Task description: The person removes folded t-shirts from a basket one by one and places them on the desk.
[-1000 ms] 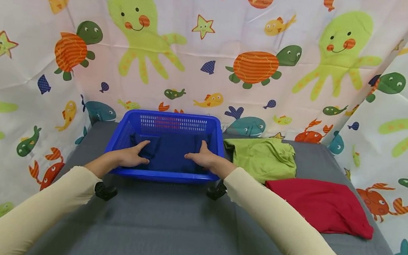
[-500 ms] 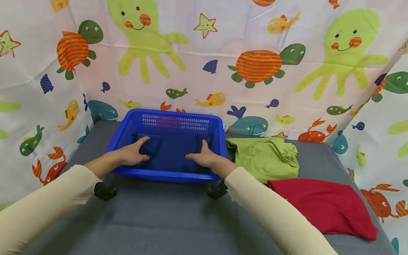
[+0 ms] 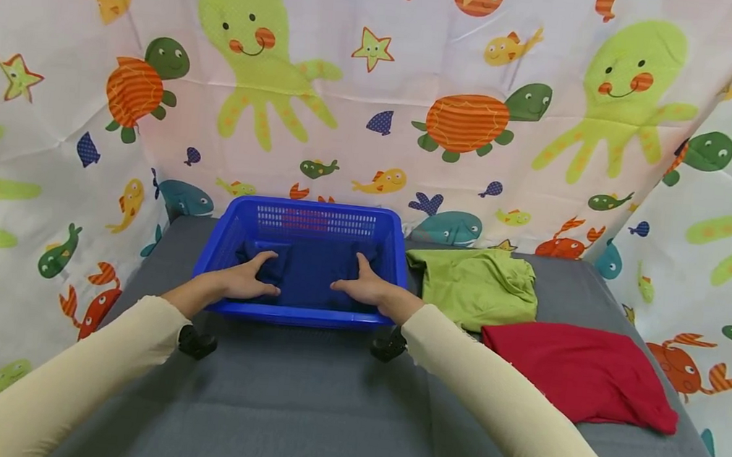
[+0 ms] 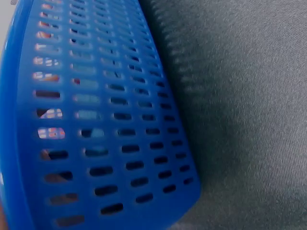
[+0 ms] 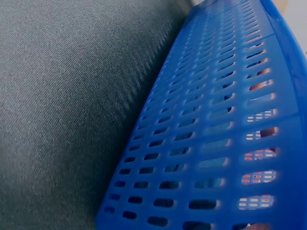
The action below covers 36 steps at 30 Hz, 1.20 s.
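A blue plastic basket [image 3: 297, 315] with slotted walls stands at the back of the table. Spread in its bottom is a dark navy cloth [image 3: 313, 271], its ends bunched at left and right. My left hand [image 3: 237, 280] reaches over the front left of the rim, thumb and a finger spread apart over the cloth. Opposite it, my right hand [image 3: 370, 288] reaches in at the front right, thumb pointing inward. The lower fingers of both hands are hidden. Both wrist views are filled mostly by the outer front wall of the basket [image 4: 105, 124].
To the right of the basket lies a crumpled green cloth [image 3: 478, 285], with a red cloth [image 3: 578, 370] in front of it. A grey cloth [image 3: 304, 412] covers the table. Curtains [image 3: 337, 30] printed with sea animals hang behind and at both sides.
My left hand has shifted slightly to the right, toward the middle of the basket. The right hand stays almost in place. The head view has moved a little.
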Each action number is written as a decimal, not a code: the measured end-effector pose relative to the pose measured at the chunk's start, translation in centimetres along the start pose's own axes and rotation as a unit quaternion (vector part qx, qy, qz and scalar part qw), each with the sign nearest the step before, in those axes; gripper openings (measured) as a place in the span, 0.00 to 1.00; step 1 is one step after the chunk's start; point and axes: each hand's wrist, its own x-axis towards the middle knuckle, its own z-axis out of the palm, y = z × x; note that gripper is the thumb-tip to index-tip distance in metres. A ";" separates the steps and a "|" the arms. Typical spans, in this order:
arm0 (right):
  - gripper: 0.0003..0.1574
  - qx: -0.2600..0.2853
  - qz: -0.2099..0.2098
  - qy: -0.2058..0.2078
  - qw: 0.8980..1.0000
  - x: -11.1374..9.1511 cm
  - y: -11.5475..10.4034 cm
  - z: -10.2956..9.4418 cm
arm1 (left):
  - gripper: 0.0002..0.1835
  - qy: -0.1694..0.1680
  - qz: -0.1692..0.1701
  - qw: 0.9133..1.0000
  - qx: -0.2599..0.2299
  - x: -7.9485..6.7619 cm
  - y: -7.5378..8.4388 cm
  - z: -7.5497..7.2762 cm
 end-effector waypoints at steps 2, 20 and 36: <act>0.62 0.003 -0.006 0.005 1.000 0.1 0.0 -0.2 | 0.48 0.000 0.010 1.000 -0.004 0.3 -0.1 -0.2; 0.66 0.030 0.022 0.017 0.999 0.6 0.3 0.7 | 0.49 0.001 0.011 0.999 0.040 -0.1 -0.7 -0.6; 0.60 0.037 -0.041 -0.016 0.998 1.4 0.8 0.6 | 0.39 0.005 0.050 0.996 -0.070 2.0 -2.2 -0.2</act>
